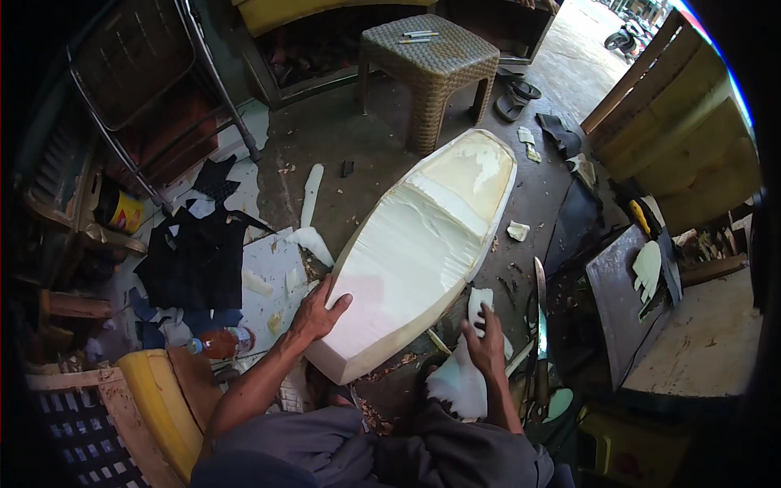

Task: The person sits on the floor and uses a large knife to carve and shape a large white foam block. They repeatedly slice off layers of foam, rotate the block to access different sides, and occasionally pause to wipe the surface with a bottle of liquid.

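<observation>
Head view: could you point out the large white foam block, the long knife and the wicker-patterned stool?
White foam block [407, 256]: head view, middle of its upper surface.
Long knife [541, 309]: head view, on the blade.
Stool [435, 56]: head view, bare part of its top.

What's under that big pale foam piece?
What lies beneath the pale foam piece is covered, so I can't tell. Beside its lower edge, brown scraps litter the floor; the left hand touches its left side.

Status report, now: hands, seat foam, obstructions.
Left hand on seat foam, near left edge. Right hand off it, by white foam offcut, contact unclear. Long-bladed knife to the right, apart from seat foam.
</observation>
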### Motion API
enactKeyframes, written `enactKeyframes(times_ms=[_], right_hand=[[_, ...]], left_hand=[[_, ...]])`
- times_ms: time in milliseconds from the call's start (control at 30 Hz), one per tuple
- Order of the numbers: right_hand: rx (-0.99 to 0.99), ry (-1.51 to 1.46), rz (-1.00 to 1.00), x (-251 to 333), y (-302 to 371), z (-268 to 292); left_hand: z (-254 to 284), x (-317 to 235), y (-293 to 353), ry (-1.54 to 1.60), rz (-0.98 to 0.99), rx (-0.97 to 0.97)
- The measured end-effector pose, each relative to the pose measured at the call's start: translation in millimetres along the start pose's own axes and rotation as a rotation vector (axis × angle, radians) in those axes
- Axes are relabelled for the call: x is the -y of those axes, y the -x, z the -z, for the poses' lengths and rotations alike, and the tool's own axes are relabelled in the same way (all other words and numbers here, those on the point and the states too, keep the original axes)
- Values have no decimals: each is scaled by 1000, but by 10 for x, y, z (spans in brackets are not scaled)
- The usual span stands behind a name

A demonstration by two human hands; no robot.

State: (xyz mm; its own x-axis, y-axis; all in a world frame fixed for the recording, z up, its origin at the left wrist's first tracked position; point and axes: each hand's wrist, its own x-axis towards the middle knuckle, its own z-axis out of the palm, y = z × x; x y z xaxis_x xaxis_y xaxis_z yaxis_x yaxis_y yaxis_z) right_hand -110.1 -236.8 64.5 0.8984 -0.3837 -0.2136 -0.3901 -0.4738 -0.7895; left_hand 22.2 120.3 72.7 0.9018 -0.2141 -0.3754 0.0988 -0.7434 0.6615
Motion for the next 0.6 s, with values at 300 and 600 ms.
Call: enactKeyframes(times_ms=[300, 600], right_hand=[[110, -704, -442, 145, -571, -424], [197, -146, 28, -30, 19, -311]], left_hand=[[169, -4, -264, -114, -187, -1], [763, -226, -857, -753, -64, -372]])
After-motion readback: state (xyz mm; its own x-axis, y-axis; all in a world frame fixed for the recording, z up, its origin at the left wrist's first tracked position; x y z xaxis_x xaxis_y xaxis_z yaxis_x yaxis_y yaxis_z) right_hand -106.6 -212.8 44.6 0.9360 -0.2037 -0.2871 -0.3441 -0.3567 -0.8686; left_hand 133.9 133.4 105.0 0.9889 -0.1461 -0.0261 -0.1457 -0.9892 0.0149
